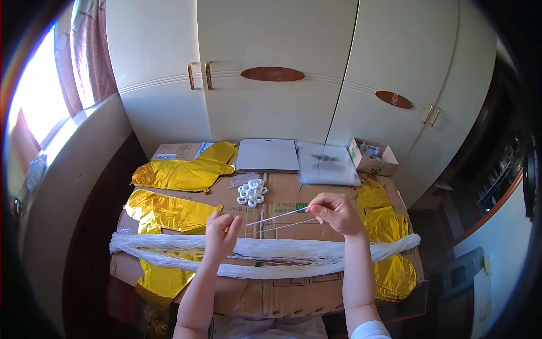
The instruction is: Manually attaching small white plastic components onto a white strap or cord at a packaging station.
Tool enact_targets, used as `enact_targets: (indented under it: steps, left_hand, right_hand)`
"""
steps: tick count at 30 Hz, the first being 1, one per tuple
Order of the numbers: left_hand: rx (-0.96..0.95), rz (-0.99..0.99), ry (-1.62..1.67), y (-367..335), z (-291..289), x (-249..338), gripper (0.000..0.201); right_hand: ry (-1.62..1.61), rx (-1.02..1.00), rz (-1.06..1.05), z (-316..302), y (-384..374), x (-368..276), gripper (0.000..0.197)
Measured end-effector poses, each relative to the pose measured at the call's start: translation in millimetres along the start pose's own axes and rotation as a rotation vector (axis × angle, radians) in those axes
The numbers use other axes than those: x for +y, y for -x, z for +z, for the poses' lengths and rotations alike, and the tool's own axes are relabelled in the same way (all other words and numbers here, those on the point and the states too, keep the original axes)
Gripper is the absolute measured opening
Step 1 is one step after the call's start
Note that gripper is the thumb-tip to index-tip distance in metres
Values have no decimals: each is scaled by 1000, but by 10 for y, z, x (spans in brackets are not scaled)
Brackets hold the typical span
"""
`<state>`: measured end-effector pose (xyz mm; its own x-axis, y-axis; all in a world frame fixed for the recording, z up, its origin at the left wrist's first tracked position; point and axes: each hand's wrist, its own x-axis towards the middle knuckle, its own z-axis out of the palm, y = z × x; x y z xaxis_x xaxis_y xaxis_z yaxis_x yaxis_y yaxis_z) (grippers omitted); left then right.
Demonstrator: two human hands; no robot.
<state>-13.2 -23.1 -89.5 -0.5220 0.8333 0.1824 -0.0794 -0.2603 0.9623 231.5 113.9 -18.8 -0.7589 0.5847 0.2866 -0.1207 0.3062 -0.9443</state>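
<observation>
Between my two hands a thin white string [276, 217] is stretched in two strands over the middle of the cardboard. My left hand [222, 230] is closed on its left end, with the thumb up against the curled fingers. My right hand [337, 213] pinches the other end between thumb and fingertips, a little higher. Below them a long hank of white string [293, 265] lies crosswise, and both forearms reach over it. Just beyond my hands sits a heap of small white ring-shaped rolls [251, 192].
Flat gold foil balloons lie at left [169, 210], far left [186, 172] and right [389, 226] on the cardboard [293, 296]. At the back are a grey-white flat board [267, 155], a clear plastic packet [326, 164] and a small open box [372, 156]. Cabinet doors [276, 34] stand behind.
</observation>
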Motion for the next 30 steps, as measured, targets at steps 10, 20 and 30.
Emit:
enact_targets:
  steps: [10,20,30]
  left_hand:
    - [107,62,151,-93,-13,168,37]
    - [-128,-19,541,20,-12,95,10]
    - [-151,398,-798,40,46,92,12]
  right_hand:
    - [416,-312,-59,404,-120,195,12]
    - [625,37,-176,368,-168,193,16]
    - [218,-146,-57,331,-82,54,13]
